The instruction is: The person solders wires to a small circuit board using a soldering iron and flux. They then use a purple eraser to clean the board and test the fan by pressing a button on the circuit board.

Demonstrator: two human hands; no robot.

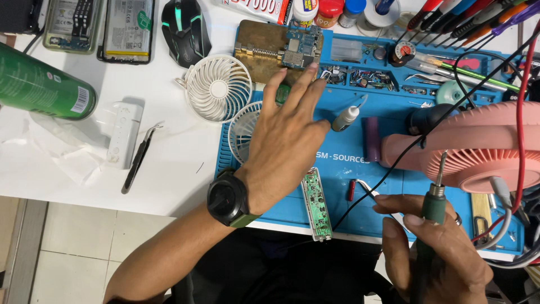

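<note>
Now, line by line:
Left hand [287,135]: flat, palm down, fingers [273,90] spread wide and holding nothing; stretched over the blue work mat [343,186] toward the green circuit board [300,48] clamped in the brass holder [261,48].
Left wrist: black watch [228,198] with green strap.
Right hand [444,247]: at lower right edge of the mat, fingers closed around the green handle of a soldering iron [434,202], metal tip pointing up toward the pink fan [478,146].
Under the left hand: small white fan [243,132], partly covered by the palm; second white fan [218,87] just beside it, half on the white tabletop [169,169].
Near the left fingertips: small white dropper bottle [345,118], lying tilted on the mat.
Below the left hand: long narrow green board in white casing [315,202], close to the front edge of the mat.
Beside the pink fan: purple cylinder cell [371,139], upright on the mat.
Left part of tabletop: black tweezers [138,160], white rectangular case [125,135], green spray can [39,84] lying on its side, black mouse [185,28], two opened phones [98,25].
Back of the mat: tray with small metal parts, row of screwdrivers [467,22] at upper right.
</note>
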